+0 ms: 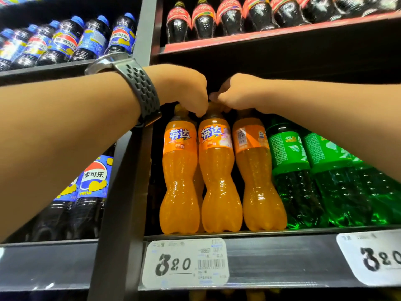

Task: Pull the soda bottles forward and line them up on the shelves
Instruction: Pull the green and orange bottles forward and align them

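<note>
Orange bottles (pixel 219 177), three across, stand upright and touching one another at the front edge of a dark shelf (pixel 282 255), right below the two hands that meet at their tops. Left of the grip, a grey post (pixel 121 203) splits the rack, and past it stand blue-label cola bottles (pixel 91 187) on the same level and on the level above. Above the grip, on a red-edged shelf, runs a row of red-label cola bottles (pixel 227 16). Just right of the grip, green bottles (pixel 290 170) stand touching the third orange one, partly hidden by the right forearm. The left hand (pixel 184 88) comes in from the left with its fingers curled down over the necks of the first and middle orange bottles. The right hand (pixel 236 94) comes in from the right, fingers curled over the tops of the middle and third, its thumb almost touching the left hand. Both hands grip the bottle tops, though which cap each one pinches is hidden under the knuckles. A grey watch (pixel 138 88) with a perforated band sits on the left wrist. Low below the grip, a white price tag (pixel 184 263) is fixed to the shelf front, and a second tag (pixel 373 257) sits further right.
</note>
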A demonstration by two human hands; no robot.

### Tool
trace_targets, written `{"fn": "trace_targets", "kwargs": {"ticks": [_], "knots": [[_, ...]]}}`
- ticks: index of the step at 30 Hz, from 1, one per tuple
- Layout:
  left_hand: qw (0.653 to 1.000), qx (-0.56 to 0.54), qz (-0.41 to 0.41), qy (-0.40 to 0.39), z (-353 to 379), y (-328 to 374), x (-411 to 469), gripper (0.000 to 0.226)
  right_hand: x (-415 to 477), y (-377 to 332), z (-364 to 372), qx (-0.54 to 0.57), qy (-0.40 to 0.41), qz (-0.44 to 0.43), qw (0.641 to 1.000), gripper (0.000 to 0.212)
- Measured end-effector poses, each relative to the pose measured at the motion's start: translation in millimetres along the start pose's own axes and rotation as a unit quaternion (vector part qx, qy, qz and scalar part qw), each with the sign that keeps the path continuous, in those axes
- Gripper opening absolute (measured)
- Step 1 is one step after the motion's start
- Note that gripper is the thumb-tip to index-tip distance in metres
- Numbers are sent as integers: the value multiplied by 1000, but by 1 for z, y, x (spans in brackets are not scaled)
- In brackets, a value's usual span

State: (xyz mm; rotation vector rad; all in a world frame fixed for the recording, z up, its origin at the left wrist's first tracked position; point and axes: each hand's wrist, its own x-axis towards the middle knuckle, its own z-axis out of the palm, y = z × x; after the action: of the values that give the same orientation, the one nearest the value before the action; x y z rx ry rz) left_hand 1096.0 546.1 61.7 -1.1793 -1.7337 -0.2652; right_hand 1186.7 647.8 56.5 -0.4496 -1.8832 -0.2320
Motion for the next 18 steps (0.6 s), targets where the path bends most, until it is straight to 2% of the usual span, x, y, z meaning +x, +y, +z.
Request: {"fn": "trace_targets", "kwargs": {"ticks": [3, 6, 8, 10, 13, 15, 18], "knots": [[997, -63, 13, 48, -3, 4, -3, 38, 1, 9, -14, -95, -1, 3, 995, 30], [996, -81, 24, 22, -2, 9, -9, 55, -6, 13, -19, -258, -11, -15, 966, 45], [998, -62, 27, -5, 0, 12, -11, 64, -7, 14, -17, -292, -25, -24, 956, 51], [997, -65, 29, -15, 2, 14, -12, 67, -8, 16, -17, -261, -32, -7, 965, 48], [996, -80, 29, -15, 1, 12, -12, 66, -6, 21, -21, -87, -67, 35, 993, 32], [995, -94, 29, -20, 0, 12, -10, 65, -6, 24, -26, -12, -97, 48, 994, 28], [992, -123, 42, 6, -2, 18, -4, 62, -8, 31, -31, -13, -88, 51, 995, 29]]}}
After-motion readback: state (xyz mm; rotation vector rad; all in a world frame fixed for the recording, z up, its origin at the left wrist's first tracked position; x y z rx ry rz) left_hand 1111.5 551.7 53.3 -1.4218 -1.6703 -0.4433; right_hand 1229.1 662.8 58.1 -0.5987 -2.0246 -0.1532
